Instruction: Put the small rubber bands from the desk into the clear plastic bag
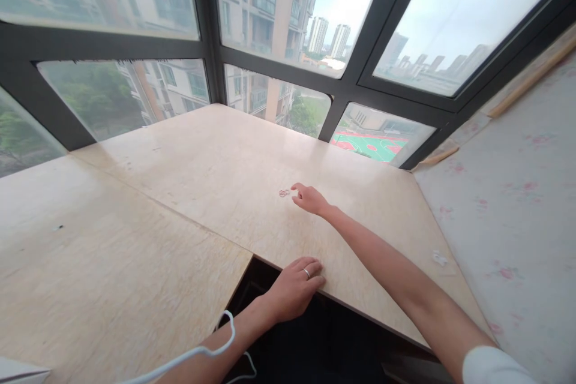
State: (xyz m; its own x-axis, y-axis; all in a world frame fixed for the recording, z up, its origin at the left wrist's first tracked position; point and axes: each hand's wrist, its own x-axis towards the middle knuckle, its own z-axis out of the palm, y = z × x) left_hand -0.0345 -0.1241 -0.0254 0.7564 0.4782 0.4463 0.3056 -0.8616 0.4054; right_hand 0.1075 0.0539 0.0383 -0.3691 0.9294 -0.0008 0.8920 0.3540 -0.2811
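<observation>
My right hand (309, 198) reaches out over a pale plywood platform (189, 192). Its fingertips are pinched together right beside a small thin loop, possibly a pink rubber band or clip (284, 193), which lies flat on the wood. Whether the fingers touch the loop is too small to tell. My left hand (294, 288) wears a ring. It rests with curled fingers on the platform's near edge, above a dark gap (324, 336).
Large windows in a dark frame (346, 93) wrap the far side of the platform. A floral fabric surface (517, 222) lies to the right. A small white object (438, 258) sits near the platform's right edge. A white cable (198, 351) crosses my left forearm.
</observation>
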